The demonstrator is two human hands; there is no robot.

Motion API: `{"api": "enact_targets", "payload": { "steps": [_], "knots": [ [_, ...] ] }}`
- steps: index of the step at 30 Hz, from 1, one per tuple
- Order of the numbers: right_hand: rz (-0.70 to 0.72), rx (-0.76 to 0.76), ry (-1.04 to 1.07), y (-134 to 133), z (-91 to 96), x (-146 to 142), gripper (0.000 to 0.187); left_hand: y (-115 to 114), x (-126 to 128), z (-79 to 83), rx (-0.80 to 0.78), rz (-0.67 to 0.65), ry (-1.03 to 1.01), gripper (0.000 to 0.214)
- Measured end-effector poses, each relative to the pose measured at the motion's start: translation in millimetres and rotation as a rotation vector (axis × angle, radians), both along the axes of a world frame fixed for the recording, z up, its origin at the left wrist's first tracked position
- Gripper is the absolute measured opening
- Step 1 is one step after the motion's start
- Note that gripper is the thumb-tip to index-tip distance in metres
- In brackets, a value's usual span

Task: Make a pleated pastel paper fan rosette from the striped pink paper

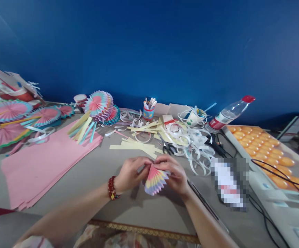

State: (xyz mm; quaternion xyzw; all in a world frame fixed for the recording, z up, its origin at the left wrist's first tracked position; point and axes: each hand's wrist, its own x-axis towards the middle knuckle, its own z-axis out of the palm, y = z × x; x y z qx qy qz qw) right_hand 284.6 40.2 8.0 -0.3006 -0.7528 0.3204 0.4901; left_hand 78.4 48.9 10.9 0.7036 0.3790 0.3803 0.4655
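Left hand (131, 172) and right hand (173, 174) met at near centre over the grey tabletop (100, 182). Between them was a small pleated paper fan (155, 179), banded pink, yellow and violet, apex up and pleats spread downward, held just above the surface. Fingers of both hands were closed together on the apex, left from the left side and right from the right. A small grey item showed at the left fingertips, too small to identify. A red bead bracelet (111, 188) sat on the left wrist.

Step in hand, as judged: gathering and pinching the pleats at the apex. Further handling would call for a steady pinch so the folds stay stacked.

Surroundings:
- Flat pink paper sheets (41, 165), near left.
- Cut pale yellow paper strips (136, 145), just beyond the hands.
- Black-handled scissors (168, 148), right of the strips.
- Curled white paper offcuts (198, 151), far right of the scissors.
- Finished round multicolour paper fans (100, 105), far left.
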Motion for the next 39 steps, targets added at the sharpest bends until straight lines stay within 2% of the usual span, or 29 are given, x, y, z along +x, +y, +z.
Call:
{"api": "enact_targets", "payload": {
  "steps": [4, 8, 11, 16, 22, 27, 32, 39],
  "knots": [
    [0.071, -0.121, 0.097, -4, 10.8, 3, 0.020, -1, -6, 5.4, 0.165, -0.100, 0.046, 0.018],
    [0.002, -0.260, 0.113, -5, 14.2, 4, 0.013, 0, -9, 8.9, 0.129, -0.146, 0.055, 0.011],
    [0.020, -0.317, 0.099, -3, 17.3, 4, 0.009, 0, -10, 10.4, 0.123, -0.150, 0.080, 0.009],
    [0.115, -0.335, 0.010, 1, 23.6, 5, 0.015, -2, -10, 12.9, 0.275, -0.150, 0.171, 0.016],
    [0.112, -0.360, -0.058, 4, 20.8, 7, 0.013, -3, -7, 15.9, 0.473, -0.146, 0.314, 0.023],
    [0.114, -0.321, -0.191, 3, 21.0, 9, 0.011, -5, -7, 13.4, 0.521, -0.135, 0.352, 0.022],
    [0.084, -0.180, -0.335, 2, 28.8, 9, 0.014, -7, -6, 12.4, 0.634, -0.119, 0.408, 0.020],
    [0.144, -0.019, -0.426, 4, 25.9, 9, 0.015, -7, 1, 12.4, 0.698, -0.070, 0.286, 0.016]
  ]
}}
